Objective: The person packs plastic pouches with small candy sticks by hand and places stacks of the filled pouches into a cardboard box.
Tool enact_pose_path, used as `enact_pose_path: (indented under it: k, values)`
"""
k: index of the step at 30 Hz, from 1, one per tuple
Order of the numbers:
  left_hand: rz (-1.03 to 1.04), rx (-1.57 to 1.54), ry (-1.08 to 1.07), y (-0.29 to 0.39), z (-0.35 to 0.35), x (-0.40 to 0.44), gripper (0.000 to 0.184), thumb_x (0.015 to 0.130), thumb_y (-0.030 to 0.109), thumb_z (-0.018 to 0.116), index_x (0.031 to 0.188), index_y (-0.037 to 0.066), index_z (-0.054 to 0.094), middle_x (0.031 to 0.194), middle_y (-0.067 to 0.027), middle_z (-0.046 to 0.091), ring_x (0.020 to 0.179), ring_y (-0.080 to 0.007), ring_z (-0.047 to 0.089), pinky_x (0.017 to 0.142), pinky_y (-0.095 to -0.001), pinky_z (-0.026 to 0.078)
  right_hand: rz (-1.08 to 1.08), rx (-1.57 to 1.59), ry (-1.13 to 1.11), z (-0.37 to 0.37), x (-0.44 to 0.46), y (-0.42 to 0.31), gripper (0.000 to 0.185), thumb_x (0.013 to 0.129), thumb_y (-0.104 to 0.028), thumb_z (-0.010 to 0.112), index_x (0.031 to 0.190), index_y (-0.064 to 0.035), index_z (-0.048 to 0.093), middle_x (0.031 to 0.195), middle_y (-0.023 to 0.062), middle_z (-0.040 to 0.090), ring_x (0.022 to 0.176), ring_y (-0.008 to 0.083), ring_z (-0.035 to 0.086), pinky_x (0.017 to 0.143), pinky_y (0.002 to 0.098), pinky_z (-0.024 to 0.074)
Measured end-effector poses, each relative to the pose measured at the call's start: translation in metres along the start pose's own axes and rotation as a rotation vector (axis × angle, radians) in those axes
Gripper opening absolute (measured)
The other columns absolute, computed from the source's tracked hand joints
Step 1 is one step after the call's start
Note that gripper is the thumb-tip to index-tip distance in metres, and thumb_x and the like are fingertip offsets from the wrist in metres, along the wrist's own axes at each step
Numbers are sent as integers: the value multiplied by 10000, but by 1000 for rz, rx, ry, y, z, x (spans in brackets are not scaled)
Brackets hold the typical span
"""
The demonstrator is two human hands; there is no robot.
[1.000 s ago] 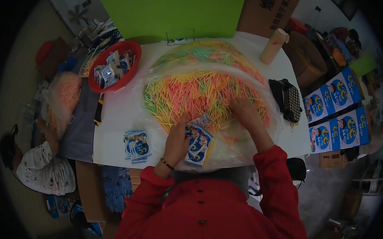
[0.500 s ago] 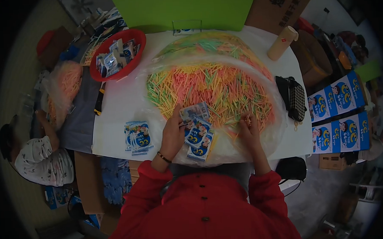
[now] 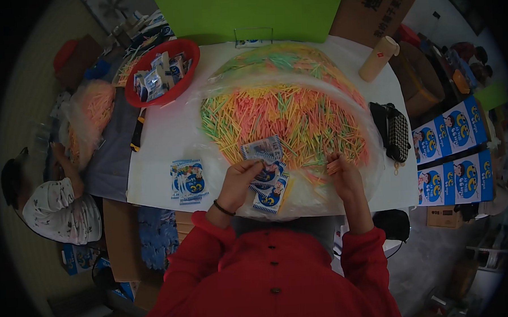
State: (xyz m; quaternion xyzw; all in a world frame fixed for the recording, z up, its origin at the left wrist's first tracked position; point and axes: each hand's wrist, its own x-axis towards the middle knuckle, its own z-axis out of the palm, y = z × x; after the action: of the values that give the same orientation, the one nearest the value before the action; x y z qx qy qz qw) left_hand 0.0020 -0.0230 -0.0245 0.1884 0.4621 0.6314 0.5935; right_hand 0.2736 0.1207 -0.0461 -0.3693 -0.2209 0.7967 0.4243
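Note:
My left hand [image 3: 238, 182] is closed in a pinch at the edge of a blue-and-white printed packet [image 3: 273, 172], at the front rim of the stick pile. More of these packets lie under and beside its fingertips, among them a partly clear packet [image 3: 263, 149] and a lower packet [image 3: 271, 195]. To the right, my right hand [image 3: 347, 180] has its fingers pressed together around a few short pinkish candy sticks, partly hidden by the fingers. Behind both hands spreads a large heap of pink, yellow and green candy sticks [image 3: 286, 120] in an opened clear plastic bag [image 3: 341, 89].
A stack of flat packets [image 3: 189, 183] lies left on the white table [image 3: 151, 146]. Farther back are a red basin [image 3: 191, 76] of packets, a cutter knife [image 3: 138, 130] and a beige bottle [image 3: 379, 59]. Blue boxes [image 3: 452, 150] stand right; another person [image 3: 60, 201] sits left.
My left hand has shifted its fingertips right across the packets. My right hand has lifted slightly off the pile, with sticks in its fingers. The whole view has moved a little.

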Motion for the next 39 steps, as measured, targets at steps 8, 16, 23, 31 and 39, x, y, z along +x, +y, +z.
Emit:
enact_pose_path:
  k: [8, 16, 23, 31, 39]
  values:
    - [36, 199, -88, -2, 29, -14, 145, 882, 26, 640, 1007, -9, 704, 937, -45, 706, 839, -76, 643, 738, -216, 521, -225, -123, -448, 112, -66, -6, 172, 1016, -238, 446, 1070, -95, 525, 1063, 114, 640, 1207, 260, 521, 1027, 397, 384]
    - [168, 347, -127, 5, 33, -21, 209, 897, 34, 618, 1091, -9, 683, 964, -47, 701, 861, -87, 644, 771, -218, 516, -415, -546, -620, 130, -53, 19, 158, 1026, -200, 402, 1050, -85, 509, 1124, 150, 639, 1293, 265, 428, 1084, 434, 303]
    - [119, 207, -100, -9, 36, -12, 169, 888, 27, 628, 1039, 4, 699, 931, -4, 695, 829, -45, 617, 728, -197, 501, -415, -530, -589, 122, -42, 9, 188, 1030, -205, 385, 1064, -79, 521, 1141, 143, 643, 1319, 277, 404, 1085, 427, 300]
    - [162, 311, -125, -2, 40, -12, 151, 888, 24, 621, 1013, -9, 699, 882, -4, 695, 801, -39, 612, 709, -191, 494, -393, -469, -602, 122, -46, 8, 181, 1028, -193, 383, 1067, -79, 518, 1155, 157, 636, 1335, 267, 393, 1092, 426, 294]
    - [186, 248, -160, -7, 46, -9, 227, 928, 43, 573, 1135, -5, 654, 994, -38, 688, 884, -78, 628, 786, -222, 504, -704, -1148, -636, 113, -39, 22, 201, 1016, -153, 380, 1147, -67, 507, 1234, 130, 601, 1336, 259, 392, 1098, 413, 291]
